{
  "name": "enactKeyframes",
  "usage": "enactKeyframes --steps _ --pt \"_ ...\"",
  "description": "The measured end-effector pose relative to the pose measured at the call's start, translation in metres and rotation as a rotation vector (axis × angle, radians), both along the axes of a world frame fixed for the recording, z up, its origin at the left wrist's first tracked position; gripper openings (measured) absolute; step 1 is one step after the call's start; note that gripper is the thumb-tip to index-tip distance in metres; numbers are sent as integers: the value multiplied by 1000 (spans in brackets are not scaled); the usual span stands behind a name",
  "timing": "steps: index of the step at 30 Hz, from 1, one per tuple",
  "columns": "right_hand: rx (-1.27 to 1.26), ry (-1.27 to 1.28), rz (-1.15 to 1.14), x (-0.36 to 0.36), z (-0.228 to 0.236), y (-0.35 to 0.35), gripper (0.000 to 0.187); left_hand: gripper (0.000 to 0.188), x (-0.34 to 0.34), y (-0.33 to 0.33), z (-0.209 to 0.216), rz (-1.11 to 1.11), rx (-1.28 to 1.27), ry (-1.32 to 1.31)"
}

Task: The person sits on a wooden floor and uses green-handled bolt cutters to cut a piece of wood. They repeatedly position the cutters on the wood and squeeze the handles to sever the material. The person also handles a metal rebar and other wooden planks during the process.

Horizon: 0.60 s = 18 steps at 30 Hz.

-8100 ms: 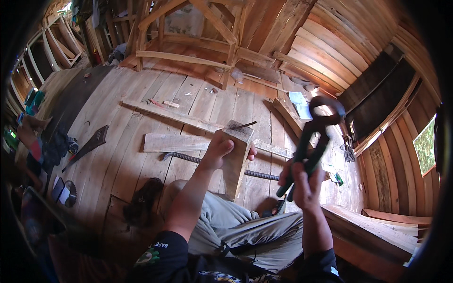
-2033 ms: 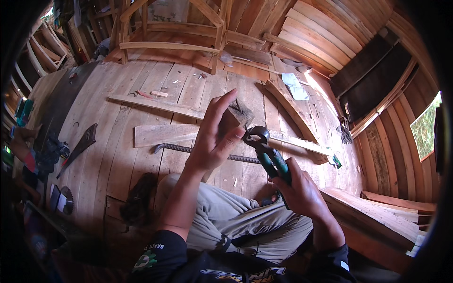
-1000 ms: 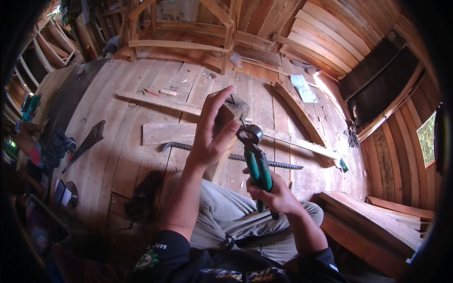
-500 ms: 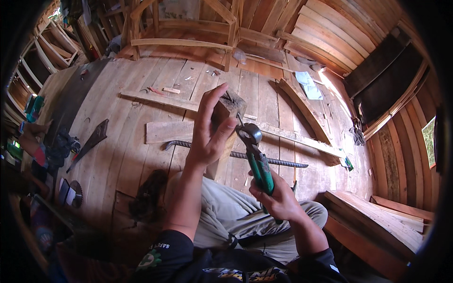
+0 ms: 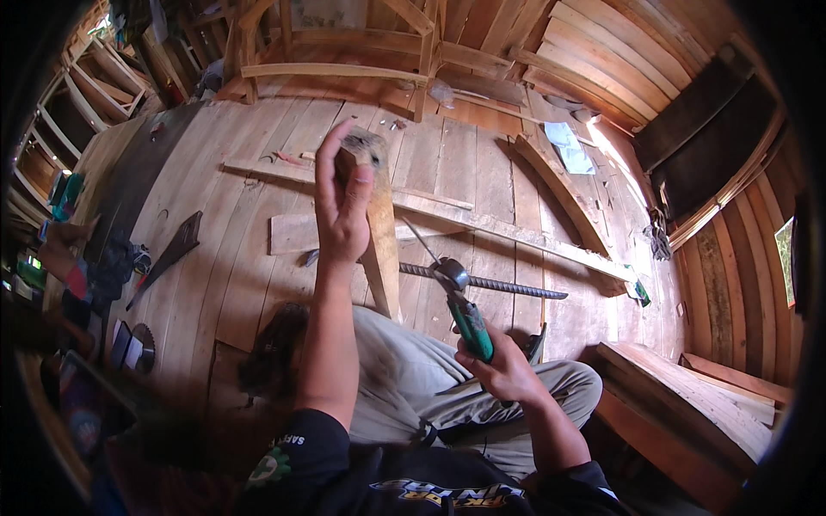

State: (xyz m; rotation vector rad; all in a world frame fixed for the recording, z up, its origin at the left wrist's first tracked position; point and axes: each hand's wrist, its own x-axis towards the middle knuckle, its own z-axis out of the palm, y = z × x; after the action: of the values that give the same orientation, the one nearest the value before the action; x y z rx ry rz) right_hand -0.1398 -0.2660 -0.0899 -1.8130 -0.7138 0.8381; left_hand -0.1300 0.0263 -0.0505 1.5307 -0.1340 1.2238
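My left hand (image 5: 346, 211) is wrapped round the upper end of a tapered wooden post (image 5: 381, 232), which stands up from near my knee with a dark, worn top. In my right hand (image 5: 505, 365) is a pair of end-cutting pincers (image 5: 471, 327) with green grips, its round metal head pointing away from me. A long thin nail (image 5: 420, 241) sticks out of the jaws toward the post, its tip apart from the wood. Behind the pincers, a ribbed steel bar (image 5: 516, 289) with a bent end lies on the floor.
Long wooden strips (image 5: 508, 238) and a thick beam (image 5: 564, 202) lie across the plank floor (image 5: 245, 202). A handsaw (image 5: 172, 254) and a circular saw blade (image 5: 144, 348) are at left. Stacked boards (image 5: 680, 404) sit at right. Another person's arm (image 5: 64, 267) shows at the left edge.
The nail has come away from the post and is now held in the pincers, which moved slightly down. My left hand and the post's top shifted left and up.
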Motion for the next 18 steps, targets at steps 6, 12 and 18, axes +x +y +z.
enactKeyframes --steps 6,12,18 --pt "70 190 -230 8 -52 -29 36 48 -12 48 -13 161 -150 33" --pt "54 304 -444 19 -104 -66 26 54 -77 163 -68 599 -269 224" --pt "148 514 -756 23 -159 -86 15 65 -167 240 -192 1005 -512 599"
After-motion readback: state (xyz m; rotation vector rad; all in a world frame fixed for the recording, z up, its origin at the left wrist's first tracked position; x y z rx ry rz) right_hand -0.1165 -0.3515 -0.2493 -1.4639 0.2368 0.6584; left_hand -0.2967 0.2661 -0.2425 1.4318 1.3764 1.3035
